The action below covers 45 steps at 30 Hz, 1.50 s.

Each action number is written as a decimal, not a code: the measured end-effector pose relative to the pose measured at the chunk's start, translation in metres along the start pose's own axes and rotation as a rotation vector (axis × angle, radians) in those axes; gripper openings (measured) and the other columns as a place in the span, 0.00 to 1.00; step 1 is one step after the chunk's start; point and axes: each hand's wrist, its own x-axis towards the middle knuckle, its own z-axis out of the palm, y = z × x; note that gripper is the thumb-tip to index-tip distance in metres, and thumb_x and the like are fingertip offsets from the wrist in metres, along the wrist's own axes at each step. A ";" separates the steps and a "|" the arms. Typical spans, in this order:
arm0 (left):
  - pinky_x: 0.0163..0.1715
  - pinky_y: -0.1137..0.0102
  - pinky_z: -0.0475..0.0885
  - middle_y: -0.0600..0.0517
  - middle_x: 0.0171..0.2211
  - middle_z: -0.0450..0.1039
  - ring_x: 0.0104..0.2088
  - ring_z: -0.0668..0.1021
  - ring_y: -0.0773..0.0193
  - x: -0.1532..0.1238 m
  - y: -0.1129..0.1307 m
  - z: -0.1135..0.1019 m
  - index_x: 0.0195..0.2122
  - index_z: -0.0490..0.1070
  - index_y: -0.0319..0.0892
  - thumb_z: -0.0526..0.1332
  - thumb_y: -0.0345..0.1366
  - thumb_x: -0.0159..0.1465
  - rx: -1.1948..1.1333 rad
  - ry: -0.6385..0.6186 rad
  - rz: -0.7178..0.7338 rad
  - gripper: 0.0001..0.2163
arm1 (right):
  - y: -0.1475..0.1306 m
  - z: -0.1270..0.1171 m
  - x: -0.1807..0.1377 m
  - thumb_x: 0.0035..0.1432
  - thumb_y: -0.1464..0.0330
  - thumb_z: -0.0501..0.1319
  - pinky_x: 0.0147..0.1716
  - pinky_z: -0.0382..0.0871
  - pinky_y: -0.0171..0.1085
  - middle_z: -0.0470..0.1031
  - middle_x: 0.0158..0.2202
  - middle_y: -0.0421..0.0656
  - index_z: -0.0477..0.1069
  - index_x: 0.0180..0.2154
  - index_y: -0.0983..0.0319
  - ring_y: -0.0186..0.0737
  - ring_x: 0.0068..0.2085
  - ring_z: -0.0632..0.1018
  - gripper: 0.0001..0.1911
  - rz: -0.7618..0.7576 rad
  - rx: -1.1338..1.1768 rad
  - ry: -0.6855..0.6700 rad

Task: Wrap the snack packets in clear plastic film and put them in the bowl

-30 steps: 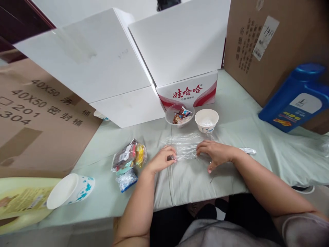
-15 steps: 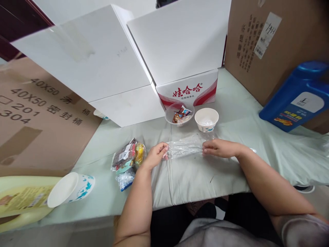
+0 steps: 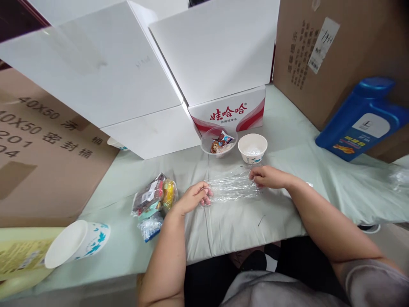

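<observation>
Two hands, both mine, both pinching. Left hand (image 3: 193, 198): thumb and fingertips closed on the left edge of one sheet of clear film (image 3: 231, 189). Right hand (image 3: 270, 176): fingers closed on its far right corner. Film sits crinkled between them over the green cloth (image 3: 287, 209); can't tell how much touches it.

Just beyond: one clear bowl (image 3: 204, 147) holding a few packets (image 3: 220, 144), count unclear, and one paper bowl (image 3: 252, 159) with clear plastic inside. Left of my left hand: one pile of wrapped packets (image 3: 151, 198), at least three. Two more paper bowls: one near left (image 3: 96, 238), one half hidden (image 3: 117, 143) by a white box. Further out: four white boxes (image 3: 217, 51), one red-printed; two brown cartons (image 3: 54, 162); one blue bottle (image 3: 361, 123); one yellow container (image 3: 22, 256), cut off by the view edge.

Versus half a second ago: right hand is farther forward, nearer the paper bowl; film spread wider. A second ago my right fingers were splayed, now they're pinched. Bowls and packets unmoved; whole view shifted slightly.
</observation>
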 end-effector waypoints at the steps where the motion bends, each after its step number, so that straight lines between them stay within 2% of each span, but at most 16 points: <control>1: 0.22 0.73 0.69 0.51 0.34 0.73 0.26 0.78 0.66 0.001 -0.001 0.000 0.37 0.64 0.42 0.60 0.50 0.61 -0.031 -0.002 -0.014 0.16 | 0.001 0.001 0.001 0.56 0.73 0.53 0.26 0.65 0.32 0.74 0.26 0.39 0.69 0.39 0.62 0.35 0.27 0.75 0.09 0.034 0.057 0.001; 5: 0.21 0.73 0.70 0.56 0.32 0.71 0.24 0.77 0.67 0.002 -0.003 0.002 0.47 0.60 0.44 0.69 0.45 0.53 -0.054 0.007 -0.025 0.25 | 0.002 0.005 0.003 0.62 0.65 0.52 0.27 0.67 0.33 0.76 0.29 0.42 0.66 0.37 0.62 0.36 0.26 0.76 0.08 0.094 0.165 0.057; 8: 0.21 0.73 0.71 0.57 0.30 0.70 0.22 0.77 0.67 0.004 -0.003 0.004 0.46 0.61 0.43 0.70 0.40 0.51 -0.028 0.070 -0.005 0.25 | 0.000 0.004 0.002 0.59 0.58 0.59 0.29 0.66 0.34 0.77 0.33 0.43 0.67 0.40 0.62 0.38 0.31 0.77 0.13 0.059 0.010 0.114; 11: 0.19 0.75 0.68 0.59 0.25 0.69 0.20 0.77 0.67 0.006 -0.004 0.004 0.43 0.63 0.42 0.67 0.40 0.54 -0.070 0.141 0.001 0.19 | -0.003 0.003 0.001 0.55 0.63 0.63 0.32 0.63 0.33 0.77 0.36 0.44 0.69 0.42 0.62 0.41 0.35 0.77 0.14 0.055 -0.210 0.174; 14: 0.17 0.76 0.66 0.58 0.24 0.71 0.19 0.76 0.67 0.010 -0.006 0.003 0.41 0.63 0.41 0.67 0.42 0.53 -0.148 0.200 -0.025 0.18 | -0.005 0.003 0.002 0.60 0.69 0.56 0.32 0.61 0.33 0.78 0.34 0.44 0.70 0.42 0.62 0.39 0.34 0.76 0.09 0.123 -0.309 0.186; 17: 0.17 0.76 0.66 0.57 0.23 0.72 0.19 0.77 0.67 0.012 -0.006 0.002 0.37 0.64 0.41 0.68 0.44 0.51 -0.194 0.281 -0.054 0.19 | -0.007 0.004 0.004 0.65 0.69 0.49 0.32 0.60 0.33 0.78 0.31 0.44 0.70 0.41 0.62 0.39 0.32 0.76 0.11 0.198 -0.343 0.165; 20: 0.18 0.76 0.66 0.57 0.21 0.72 0.20 0.77 0.66 0.011 -0.004 0.001 0.35 0.64 0.40 0.68 0.46 0.50 -0.207 0.333 -0.059 0.19 | -0.010 0.004 0.003 0.65 0.69 0.47 0.31 0.59 0.34 0.78 0.33 0.46 0.71 0.40 0.62 0.41 0.33 0.76 0.14 0.234 -0.425 0.164; 24: 0.17 0.75 0.67 0.57 0.18 0.70 0.19 0.76 0.65 0.005 0.000 -0.001 0.33 0.65 0.41 0.67 0.47 0.52 -0.143 0.236 -0.135 0.17 | -0.012 0.001 -0.002 0.62 0.70 0.52 0.29 0.56 0.35 0.79 0.35 0.46 0.73 0.36 0.61 0.41 0.35 0.76 0.11 0.224 -0.519 0.149; 27: 0.13 0.76 0.60 0.58 0.15 0.67 0.14 0.73 0.66 0.001 0.002 -0.002 0.31 0.65 0.42 0.64 0.48 0.55 -0.056 0.148 -0.240 0.15 | -0.011 -0.002 -0.005 0.57 0.70 0.58 0.27 0.56 0.34 0.79 0.37 0.44 0.73 0.37 0.60 0.40 0.35 0.76 0.07 0.242 -0.500 0.105; 29: 0.11 0.77 0.56 0.59 0.14 0.65 0.11 0.69 0.68 -0.001 0.002 -0.002 0.31 0.64 0.42 0.62 0.49 0.57 -0.011 0.133 -0.275 0.15 | -0.010 -0.003 -0.006 0.54 0.67 0.61 0.27 0.57 0.34 0.79 0.38 0.43 0.73 0.39 0.60 0.40 0.36 0.76 0.08 0.258 -0.489 0.084; 31: 0.12 0.77 0.55 0.59 0.16 0.66 0.12 0.68 0.69 -0.001 0.001 -0.001 0.33 0.65 0.42 0.62 0.49 0.57 -0.005 0.156 -0.240 0.16 | -0.010 -0.003 -0.007 0.53 0.64 0.64 0.28 0.57 0.35 0.79 0.39 0.43 0.73 0.40 0.60 0.41 0.37 0.76 0.11 0.260 -0.487 0.100; 33: 0.16 0.77 0.60 0.58 0.21 0.69 0.17 0.71 0.70 0.001 0.000 -0.001 0.39 0.66 0.41 0.68 0.45 0.52 -0.041 0.198 -0.131 0.19 | -0.010 -0.002 -0.006 0.54 0.62 0.64 0.28 0.58 0.35 0.79 0.39 0.43 0.72 0.42 0.60 0.41 0.37 0.76 0.13 0.250 -0.474 0.155; 35: 0.23 0.77 0.66 0.58 0.26 0.70 0.23 0.74 0.70 0.003 -0.002 0.000 0.44 0.66 0.42 0.72 0.37 0.46 -0.088 0.225 -0.012 0.25 | -0.012 -0.002 -0.006 0.58 0.62 0.60 0.29 0.58 0.35 0.79 0.39 0.43 0.72 0.42 0.59 0.41 0.37 0.76 0.11 0.240 -0.452 0.222; 37: 0.27 0.76 0.68 0.57 0.29 0.70 0.27 0.75 0.70 0.007 -0.005 0.002 0.45 0.66 0.42 0.72 0.33 0.44 -0.127 0.250 0.058 0.26 | -0.013 -0.001 -0.006 0.62 0.65 0.55 0.29 0.58 0.35 0.79 0.38 0.43 0.73 0.40 0.58 0.40 0.37 0.76 0.09 0.237 -0.441 0.275; 42: 0.18 0.77 0.62 0.55 0.31 0.72 0.21 0.73 0.72 0.014 -0.004 0.007 0.43 0.64 0.42 0.65 0.33 0.49 -0.217 0.371 0.030 0.20 | -0.007 0.000 -0.003 0.64 0.68 0.50 0.31 0.58 0.36 0.79 0.40 0.47 0.72 0.43 0.60 0.44 0.40 0.77 0.13 0.299 -0.513 0.299; 45: 0.15 0.77 0.59 0.54 0.33 0.74 0.17 0.70 0.74 0.015 -0.001 0.009 0.42 0.63 0.42 0.65 0.34 0.49 -0.260 0.425 -0.010 0.19 | -0.001 0.002 0.000 0.65 0.68 0.48 0.30 0.59 0.38 0.79 0.41 0.50 0.71 0.46 0.61 0.48 0.40 0.78 0.15 0.356 -0.562 0.298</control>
